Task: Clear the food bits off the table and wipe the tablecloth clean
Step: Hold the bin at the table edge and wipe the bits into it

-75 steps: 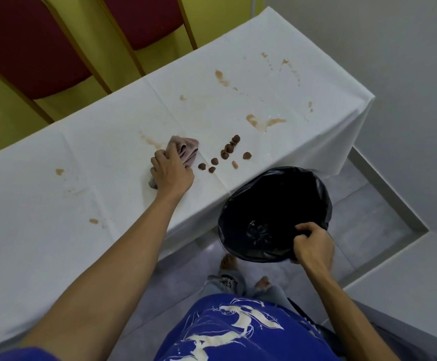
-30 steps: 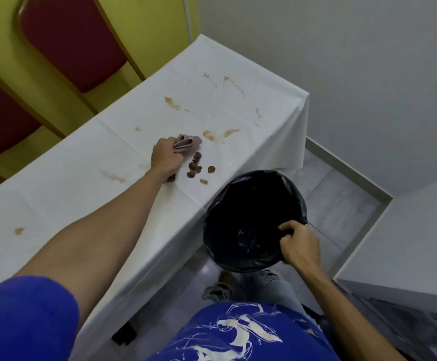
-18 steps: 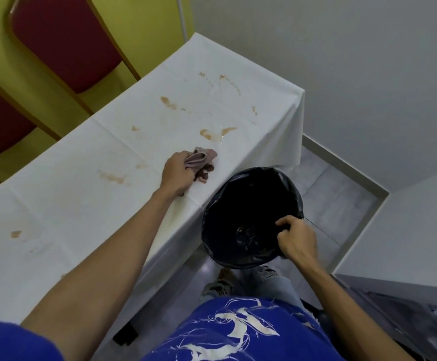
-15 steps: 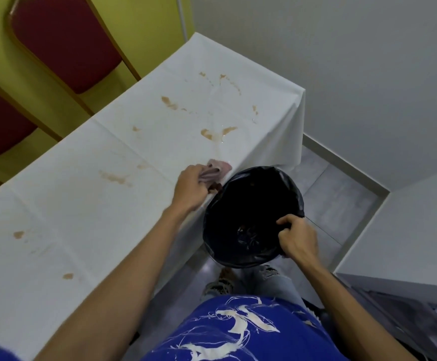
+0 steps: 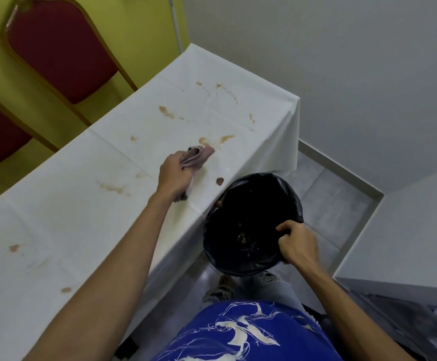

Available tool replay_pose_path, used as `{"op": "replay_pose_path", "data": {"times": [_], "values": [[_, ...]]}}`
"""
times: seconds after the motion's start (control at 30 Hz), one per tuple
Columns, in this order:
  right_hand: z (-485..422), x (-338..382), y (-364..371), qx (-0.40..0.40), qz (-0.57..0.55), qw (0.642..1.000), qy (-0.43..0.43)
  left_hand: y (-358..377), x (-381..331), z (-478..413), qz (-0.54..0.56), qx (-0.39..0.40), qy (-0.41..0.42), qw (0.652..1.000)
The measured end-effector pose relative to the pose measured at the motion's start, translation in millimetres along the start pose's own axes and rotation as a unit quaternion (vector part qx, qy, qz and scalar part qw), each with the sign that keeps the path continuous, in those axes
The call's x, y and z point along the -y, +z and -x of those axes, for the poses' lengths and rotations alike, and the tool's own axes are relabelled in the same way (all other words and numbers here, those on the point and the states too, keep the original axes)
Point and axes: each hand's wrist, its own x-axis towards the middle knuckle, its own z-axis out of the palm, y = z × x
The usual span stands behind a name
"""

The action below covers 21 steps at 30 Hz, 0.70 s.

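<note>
— Head view: anything near the edge?
— One brown food bit (image 5: 220, 181) lay by the white tablecloth (image 5: 82, 204)'s front edge, beside the glossy black bin bag (image 5: 248, 220).
— Hands?
— The left hand (image 5: 174, 175) gripped a crumpled pinkish cloth (image 5: 199, 156); the right hand (image 5: 297, 242) pinched the bag's rim.

white tablecloth (image 5: 82, 204) w/ fold creases, draped over the front edge, brown smears scattered all over it. one brown food bit (image 5: 220, 181) sits near that edge, just beside the rim of the black-bagged bin (image 5: 254, 204). more bits at the bin's bottom, blurry tho. pinkish-grey rag (image 5: 198, 157) is bunched up in the left hand (image 5: 175, 178), down on the cloth, its tip next to a smear. right hand (image 5: 297, 243) grips the bin rim, w/ the bin mouth just below table level.
</note>
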Motion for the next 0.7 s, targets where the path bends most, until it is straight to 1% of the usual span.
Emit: {"op": "replay_pose_path", "data": {"times": [0.1, 0.17, 0.27, 0.33, 0.37, 0.4, 0.43, 0.47, 0.6, 0.7], "values": [[1.3, -1.2, 1.0, 0.003, 0.001, 1.0, 0.004, 12.4, -2.1, -17.3, -0.083, 0.046, 0.023, 0.995], [0.0, -3.7, 1.1, -0.002, 0.001, 1.0, 0.005, 22.3, -2.4, -12.6, -0.115, 0.064, 0.027, 0.991], [-2.2, -2.8, 1.7, -0.001, 0.005, 1.0, 0.008, 38.8, -11.6, 17.6, -0.104, 0.108, 0.041, 0.988], [-3.0, 0.3, 0.9, 0.001, 0.005, 1.0, 0.006, 47.5, -18.3, 45.4, -0.071, 0.172, 0.061, 0.981], [-4.3, 1.0, 0.2, 0.002, 0.004, 1.0, 0.005, 50.5, -18.4, 57.3, -0.042, 0.209, 0.058, 0.975], [-5.1, 1.5, -1.3, 0.002, 0.002, 1.0, 0.004, 51.3, -15.6, 66.4, -0.016, 0.23, 0.05, 0.972], [-6.7, 1.1, -2.4, 0.004, 0.001, 1.0, 0.002, 50.0, -11.2, 70.9, 0.001, 0.227, 0.039, 0.973], [-7.6, 0.8, -4.0, 0.004, 0.001, 1.0, 0.001, 45.8, -8.7, 72.5, 0.012, 0.206, 0.023, 0.978], [-8.4, -2.0, -6.7, 0.003, 0.0, 1.0, 0.001, 19.7, 4.9, 65.2, 0.027, 0.079, -0.042, 0.996], [-7.5, -0.6, -6.5, 0.002, 0.001, 1.0, 0.004, 3.9, 11.1, 59.0, 0.045, 0.046, -0.068, 0.996]]}}
